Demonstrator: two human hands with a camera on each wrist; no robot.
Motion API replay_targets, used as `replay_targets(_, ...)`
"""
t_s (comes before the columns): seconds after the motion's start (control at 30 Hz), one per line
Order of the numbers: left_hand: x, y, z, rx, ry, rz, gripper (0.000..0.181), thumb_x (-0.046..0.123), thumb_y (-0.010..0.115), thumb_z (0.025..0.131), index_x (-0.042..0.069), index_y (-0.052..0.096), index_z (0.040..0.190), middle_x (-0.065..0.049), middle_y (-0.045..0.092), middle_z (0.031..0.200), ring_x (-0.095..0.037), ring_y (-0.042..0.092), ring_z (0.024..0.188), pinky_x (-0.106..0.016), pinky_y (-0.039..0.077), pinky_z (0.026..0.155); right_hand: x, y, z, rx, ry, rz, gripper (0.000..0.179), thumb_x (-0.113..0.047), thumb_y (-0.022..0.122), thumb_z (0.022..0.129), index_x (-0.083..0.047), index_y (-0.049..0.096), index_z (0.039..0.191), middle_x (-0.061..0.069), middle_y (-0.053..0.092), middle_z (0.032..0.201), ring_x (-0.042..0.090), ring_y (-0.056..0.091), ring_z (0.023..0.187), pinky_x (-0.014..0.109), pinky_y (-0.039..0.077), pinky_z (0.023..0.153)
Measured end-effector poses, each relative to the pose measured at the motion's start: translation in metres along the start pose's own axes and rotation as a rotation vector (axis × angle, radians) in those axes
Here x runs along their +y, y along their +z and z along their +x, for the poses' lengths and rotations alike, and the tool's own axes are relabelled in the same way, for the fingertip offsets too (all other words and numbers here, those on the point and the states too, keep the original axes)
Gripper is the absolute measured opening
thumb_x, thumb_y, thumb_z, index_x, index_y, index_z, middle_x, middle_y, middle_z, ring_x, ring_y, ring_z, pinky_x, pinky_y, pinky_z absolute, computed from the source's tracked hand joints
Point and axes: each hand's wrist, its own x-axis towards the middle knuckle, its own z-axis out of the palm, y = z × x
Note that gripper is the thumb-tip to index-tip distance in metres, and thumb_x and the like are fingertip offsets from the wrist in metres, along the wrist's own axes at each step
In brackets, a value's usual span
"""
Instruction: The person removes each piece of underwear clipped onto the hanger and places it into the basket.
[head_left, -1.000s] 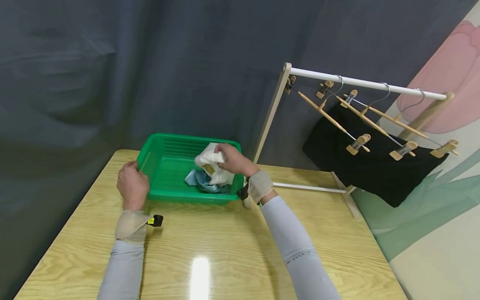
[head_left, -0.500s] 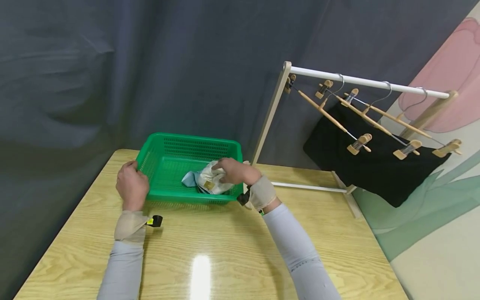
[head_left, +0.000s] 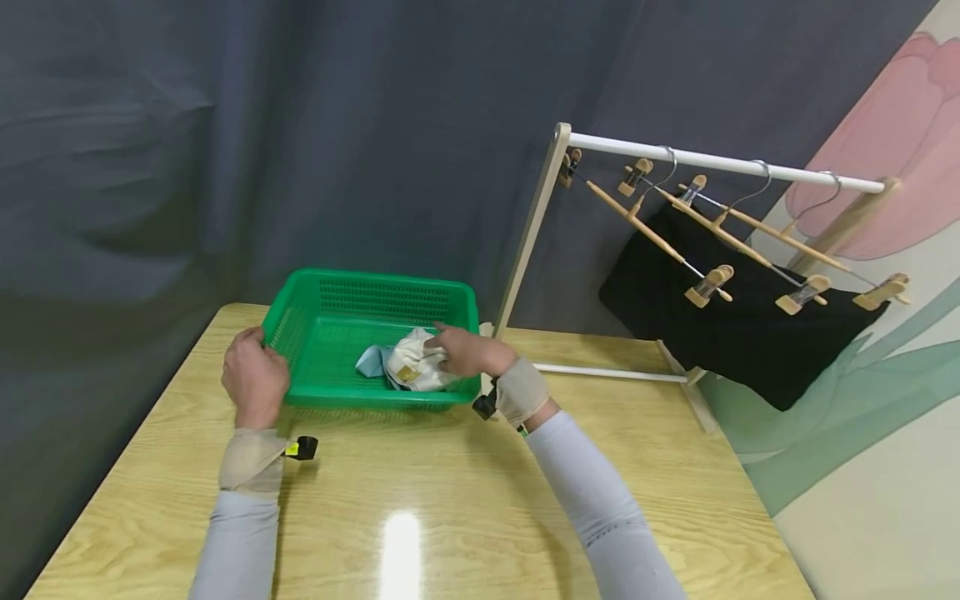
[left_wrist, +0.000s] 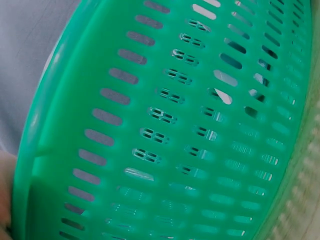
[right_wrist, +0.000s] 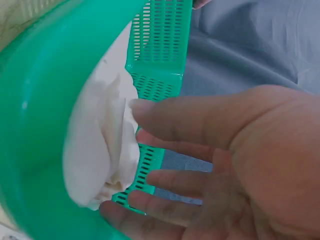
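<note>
A green plastic basket (head_left: pixel 367 397) with slotted walls stands on the table. My left hand (head_left: pixel 257 377) grips its left rim; in the left wrist view the basket wall (left_wrist: pixel 165 125) fills most of the picture, with only a bit of the hand at the edge. Inside, toward the right end, a crumpled white cloth (head_left: pixel 414 368) with a tan patch lies over a light blue cloth (head_left: pixel 371 362). My right hand (head_left: pixel 471 352) hovers at the basket's right side, fingers spread and loose. In the right wrist view its thumb tip overlaps the white cloth (right_wrist: pixel 107 135).
Right of the basket stands a rack with a white top rail (head_left: pixel 720 162) and wooden posts. Clip hangers (head_left: pixel 633 218) hang from it, and a black cloth (head_left: pixel 712 333) hangs at the far one. A dark curtain (head_left: pixel 375 150) backs the wooden table (head_left: pixel 420 475).
My right hand has lowered the white cloth onto the blue one in the basket and let it go. The left hand keeps its grip on the rim.
</note>
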Motion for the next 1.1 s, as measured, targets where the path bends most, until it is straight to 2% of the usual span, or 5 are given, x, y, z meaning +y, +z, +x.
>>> replay_targets(0.3,0.001,0.004,-0.001,-0.029,0.020,-0.002,0.045,-0.004,0.038,0.096,-0.012,0.059,0.134,-0.030,0.058,0.138,-0.055,0.055,0.121,-0.074,0.045,0.089,0.003,0.008,-0.003,-0.020,-0.013,-0.005,0.046,-0.004,0.054,0.103,0.000,0.049,0.149,0.024,0.030,0.163,0.036,0.033,0.150,0.042,0.041,0.114)
replay_targets(0.67,-0.002,-0.003,0.013,0.032,0.186,-0.048,0.038,-0.002,0.048,0.096,-0.016,0.060,0.129,-0.037,0.058,0.130,-0.058,0.052,0.120,-0.070,0.043,0.095,-0.001,0.008,-0.015,0.119,-0.067,0.097,0.053,-0.015,0.052,0.107,0.000,0.037,0.156,0.020,0.023,0.167,0.032,0.016,0.157,0.047,0.027,0.123)
replay_targets(0.8,0.001,-0.004,0.018,0.066,0.354,-0.186,0.034,-0.007,0.053,0.095,-0.012,0.065,0.126,-0.034,0.060,0.128,-0.055,0.053,0.121,-0.066,0.041,0.100,0.001,0.013,-0.033,0.233,-0.077,0.152,0.057,-0.017,0.054,0.107,-0.002,0.034,0.157,0.018,0.019,0.168,0.033,0.018,0.156,0.050,0.029,0.122)
replay_targets(0.9,0.010,0.001,0.016,0.043,0.484,-0.346,0.031,-0.009,0.056,0.093,-0.008,0.070,0.121,-0.027,0.065,0.123,-0.044,0.061,0.112,-0.047,0.049,0.097,0.009,0.018,-0.049,0.332,-0.086,0.176,0.056,-0.016,0.056,0.106,-0.002,0.037,0.156,0.020,0.025,0.165,0.035,0.024,0.154,0.051,0.032,0.120)
replay_targets(1.1,0.039,0.020,-0.001,-0.120,0.608,-0.566,0.029,-0.012,0.059,0.094,-0.003,0.074,0.117,-0.020,0.068,0.121,-0.013,0.063,0.101,-0.014,0.046,0.087,0.037,0.027,-0.095,0.425,-0.070,0.182,0.049,-0.014,0.056,0.105,0.002,0.045,0.150,0.021,0.047,0.153,0.037,0.049,0.138,0.050,0.043,0.111)
